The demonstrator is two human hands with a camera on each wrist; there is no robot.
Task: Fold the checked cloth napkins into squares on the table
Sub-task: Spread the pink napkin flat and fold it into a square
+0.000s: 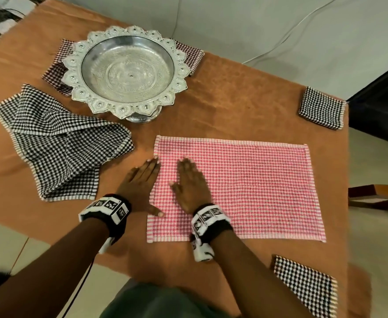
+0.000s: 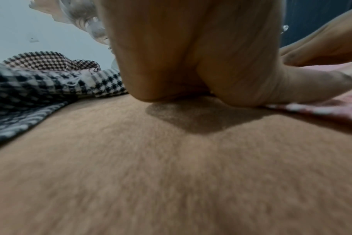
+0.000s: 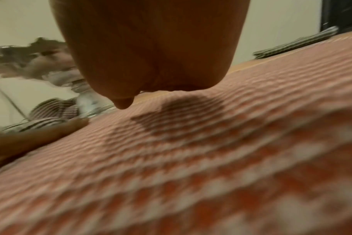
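**Both palms laid flat at the left end of the pink napkin**

The pink checked napkin (image 1: pixel 245 191) is spread as a rectangle towards the near right part of the table (image 1: pixel 222 99); its left end is pressed by both hands. The right hand (image 1: pixel 191 183) is laid wholly on the cloth, fingers straight and together, nothing gripped; the left hand (image 1: pixel 142 183) is set flat across the napkin's left edge, fingers straight, its thumb on the cloth and the heel of the palm on the brown table cover.

A crumpled black checked napkin (image 1: pixel 60 143) is seen just left of the left hand, towards the left edge; beyond it an ornate silver pedestal tray (image 1: pixel 128 70) stands on a maroon checked napkin (image 1: pixel 57 76) near the far edge; one folded black checked square (image 1: pixel 321 109) lies at the far right corner, another (image 1: pixel 305 285) at the near right corner; neither is touched.
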